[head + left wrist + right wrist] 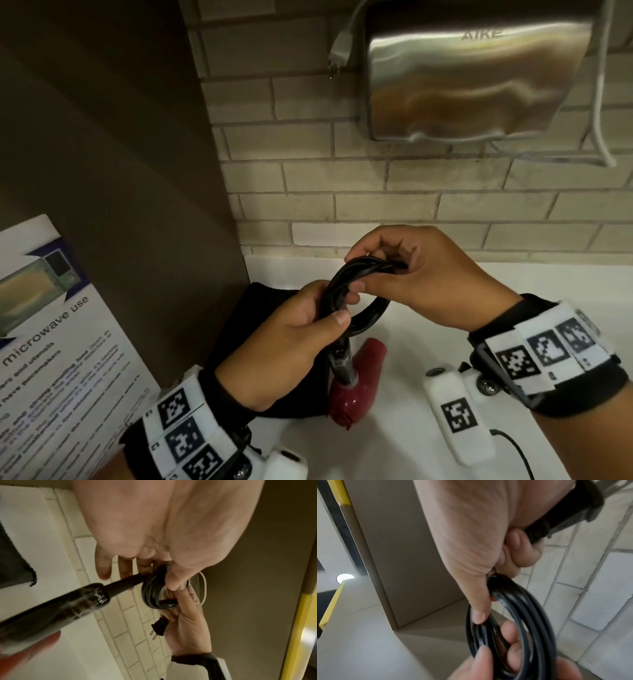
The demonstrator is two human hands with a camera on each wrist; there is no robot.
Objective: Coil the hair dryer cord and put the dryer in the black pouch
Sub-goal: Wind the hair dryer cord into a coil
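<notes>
Hands are meeting above the white bench in the head view: the left hand and right hand are both clasping the coiled black cord, the red hair dryer dangling just over the black pouch beside the brown panel. Left wrist view is showing the plug poking from the right grip. Right wrist view is showing thumb and fingers pinching the loops.

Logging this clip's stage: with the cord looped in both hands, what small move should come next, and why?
Probably tuck the plug end around the coiled cord to lock it. Both hands, left hand and right hand, grip the loops; the plug pokes loose from the right hand, and the red dryer hangs below over the black pouch, not yet inside.
</notes>
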